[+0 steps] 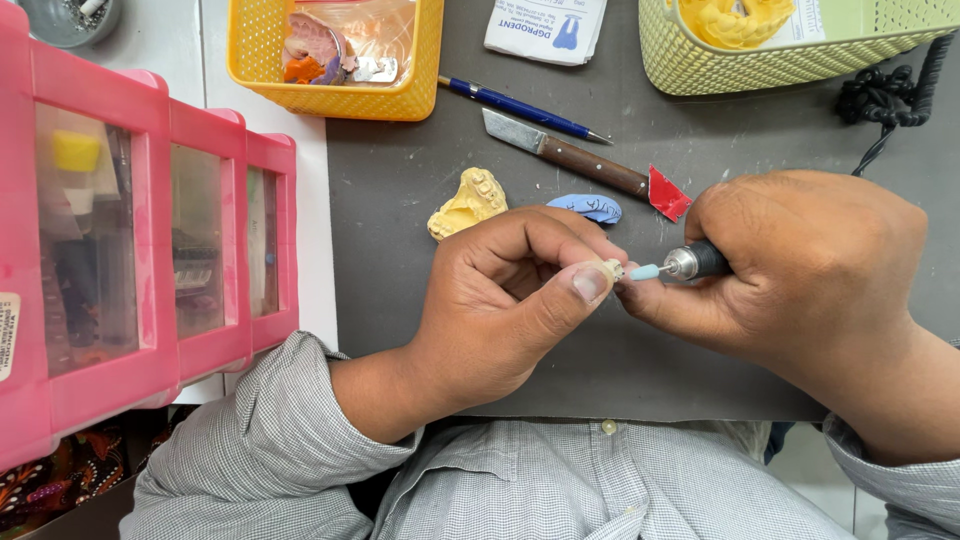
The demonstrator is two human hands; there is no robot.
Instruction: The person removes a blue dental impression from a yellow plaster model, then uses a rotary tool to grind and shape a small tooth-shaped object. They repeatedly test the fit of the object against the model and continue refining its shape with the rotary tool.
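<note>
Left hand (500, 300) pinches small tooth piece (611, 268) at fingertips; right hand (810, 265) grips rotary tool (690, 263), tip pointing left, touching it, near mat's (400, 180) front edge.

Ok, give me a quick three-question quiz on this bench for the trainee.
1. True or false: the left hand pinches a small pale tooth piece.
2. What does the right hand hold? A) rotary handpiece B) blue pen C) wooden-handled knife
3. What lies on the grey mat just left of the blue wax piece?

Key: 1 true; 2 A; 3 the yellow dental cast.
</note>
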